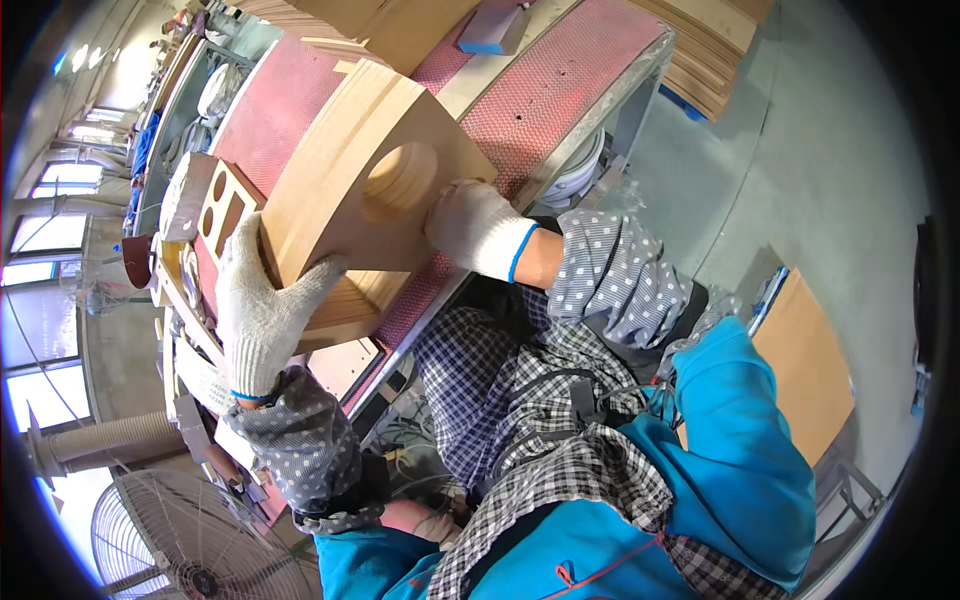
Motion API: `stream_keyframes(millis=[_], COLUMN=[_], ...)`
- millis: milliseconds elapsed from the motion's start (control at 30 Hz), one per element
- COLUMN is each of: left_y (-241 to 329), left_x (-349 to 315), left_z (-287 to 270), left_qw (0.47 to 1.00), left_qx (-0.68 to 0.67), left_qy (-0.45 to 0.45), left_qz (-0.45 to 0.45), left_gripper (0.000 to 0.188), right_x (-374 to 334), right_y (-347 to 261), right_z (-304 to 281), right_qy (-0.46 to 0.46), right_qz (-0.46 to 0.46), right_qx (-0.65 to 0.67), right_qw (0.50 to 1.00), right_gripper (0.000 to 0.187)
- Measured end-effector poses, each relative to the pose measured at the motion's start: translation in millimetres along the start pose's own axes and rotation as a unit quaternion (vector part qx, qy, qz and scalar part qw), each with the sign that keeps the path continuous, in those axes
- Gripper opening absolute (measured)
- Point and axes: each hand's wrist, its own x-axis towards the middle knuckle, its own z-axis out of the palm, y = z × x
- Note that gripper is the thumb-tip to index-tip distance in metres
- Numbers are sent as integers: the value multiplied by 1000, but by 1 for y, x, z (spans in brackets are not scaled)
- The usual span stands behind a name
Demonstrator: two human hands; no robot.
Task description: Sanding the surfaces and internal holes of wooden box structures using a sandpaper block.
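Above red mat point(570, 75), L grip point(258, 318) clasping wood box point(335, 222), R grip point(476, 230) curled nr hole point(400, 182), hold unclear.

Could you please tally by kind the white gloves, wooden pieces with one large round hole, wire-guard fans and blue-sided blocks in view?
White gloves: 2
Wooden piece with one large round hole: 1
Wire-guard fan: 1
Blue-sided block: 1
Total: 5

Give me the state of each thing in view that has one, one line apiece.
Wooden box: round opening uncovered
Left hand: gloved, thumb spread from fingers, against the box
Right hand: gloved, fingers curled, at the box
Fan: upright; can't tell if spinning
Boards: stacked
Blue-sided block: no hand on it
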Motion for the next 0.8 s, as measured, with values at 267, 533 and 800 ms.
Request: stream_keyframes(millis=[267,533,800], left_y=[1,10,1], left_x=[3,4,0], left_z=[2,-4,0], left_qw=[999,995,997], left_qx=[-39,-76,-65], left_qy=[15,-43,-33], left_qz=[-20,-51,-36], left_gripper=[69,64,66], right_x=[-1,-9,-10], right_y=[-1,5,0], right_z=[44,46,15], right_qy=[254,224,98], right_qz=[60,30,7], right_qx=[393,354,51], right_qw=[882,908,994], right_gripper=[14,27,17])
